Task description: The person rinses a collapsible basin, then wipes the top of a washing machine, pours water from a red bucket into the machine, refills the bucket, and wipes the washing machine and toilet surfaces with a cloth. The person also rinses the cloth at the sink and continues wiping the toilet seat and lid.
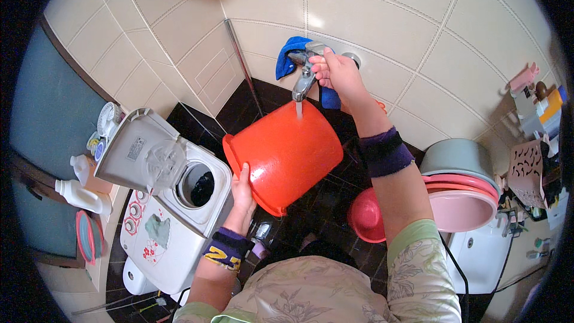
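My left hand (242,194) grips the rim of an orange plastic bucket (287,152) and holds it tilted under a metal wall tap (305,78). A thin stream of water runs from the spout into the bucket. My right hand (335,72) is closed on the tap's handle. A blue cloth (290,54) is draped over the tap behind my fingers. Both wrists wear dark wristbands.
A white top-loading washing machine (173,203) with its lid raised stands at the left. Stacked basins (463,188), grey over pink, sit on a white unit at the right, with a red basin (366,215) on the dark floor. Bottles (81,194) stand on a left ledge.
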`<state>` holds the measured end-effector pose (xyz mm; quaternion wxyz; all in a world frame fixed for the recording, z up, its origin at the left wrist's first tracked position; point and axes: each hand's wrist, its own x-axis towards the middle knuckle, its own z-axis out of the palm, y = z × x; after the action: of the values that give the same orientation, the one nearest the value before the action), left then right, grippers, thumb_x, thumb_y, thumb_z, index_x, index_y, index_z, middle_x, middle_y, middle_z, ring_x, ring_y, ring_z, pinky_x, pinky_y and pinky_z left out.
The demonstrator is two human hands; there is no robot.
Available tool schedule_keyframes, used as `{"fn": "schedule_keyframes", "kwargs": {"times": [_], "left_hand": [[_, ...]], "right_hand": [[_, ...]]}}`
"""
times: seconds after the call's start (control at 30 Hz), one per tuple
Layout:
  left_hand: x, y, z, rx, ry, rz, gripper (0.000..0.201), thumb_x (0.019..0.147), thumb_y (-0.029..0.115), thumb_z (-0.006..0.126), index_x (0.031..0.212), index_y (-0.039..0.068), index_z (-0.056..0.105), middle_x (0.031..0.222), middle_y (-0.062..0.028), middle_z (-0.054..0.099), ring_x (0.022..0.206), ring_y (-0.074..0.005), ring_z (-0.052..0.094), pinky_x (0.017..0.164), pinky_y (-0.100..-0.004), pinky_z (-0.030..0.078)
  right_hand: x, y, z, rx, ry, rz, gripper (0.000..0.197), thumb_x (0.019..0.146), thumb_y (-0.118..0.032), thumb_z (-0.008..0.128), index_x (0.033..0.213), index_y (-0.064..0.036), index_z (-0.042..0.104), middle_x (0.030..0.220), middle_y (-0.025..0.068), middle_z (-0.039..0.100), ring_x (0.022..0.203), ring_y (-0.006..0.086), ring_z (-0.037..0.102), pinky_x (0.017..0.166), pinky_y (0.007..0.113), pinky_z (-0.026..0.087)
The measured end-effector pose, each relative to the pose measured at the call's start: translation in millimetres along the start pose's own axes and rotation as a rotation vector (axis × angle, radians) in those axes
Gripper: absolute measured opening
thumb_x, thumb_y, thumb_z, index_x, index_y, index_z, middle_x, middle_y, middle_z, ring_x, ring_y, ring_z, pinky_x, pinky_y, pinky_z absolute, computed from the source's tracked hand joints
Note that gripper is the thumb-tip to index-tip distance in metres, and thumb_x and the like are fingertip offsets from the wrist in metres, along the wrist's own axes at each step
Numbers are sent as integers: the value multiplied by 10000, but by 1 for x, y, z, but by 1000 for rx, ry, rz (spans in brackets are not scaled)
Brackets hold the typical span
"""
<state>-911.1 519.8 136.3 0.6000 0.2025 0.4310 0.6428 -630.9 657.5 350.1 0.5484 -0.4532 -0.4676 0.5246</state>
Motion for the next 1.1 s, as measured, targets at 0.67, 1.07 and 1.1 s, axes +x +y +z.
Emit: {"fn": "schedule_keyframes", "kwargs": {"times": [0.67, 1.07, 1.1], "left_hand": [[34, -66, 78, 34, -32, -94, 246, 1008, 259, 619, 1133, 50, 657, 1163, -68, 681, 1008, -179, 654, 900, -352, 542], [18, -57, 63, 127, -135, -86, 275, 1000, 162, 606, 1244, 36, 609, 1252, -88, 643, 1076, -183, 625, 954, -351, 506], [16, -51, 58, 127, -139, -105, 272, 994, 140, 608, 1246, 39, 610, 1256, -87, 642, 1075, -184, 628, 958, -354, 506]], "right_hand": [[-102, 170, -39, 6, 54, 163, 454, 1066, -414, 416, 1099, -40, 669, 902, 44, 662, 777, 140, 629, 700, 279, 524], [-106, 216, 16, -1114, -233, -628, 513, 990, -397, 506, 1457, -184, 508, 1534, 119, 430, 1457, 349, 317, 1189, 601, 182], [-94, 211, 17, -1109, -217, -700, 535, 976, -438, 523, 1457, -202, 512, 1525, 120, 441, 1452, 349, 326, 1187, 606, 182]]}}
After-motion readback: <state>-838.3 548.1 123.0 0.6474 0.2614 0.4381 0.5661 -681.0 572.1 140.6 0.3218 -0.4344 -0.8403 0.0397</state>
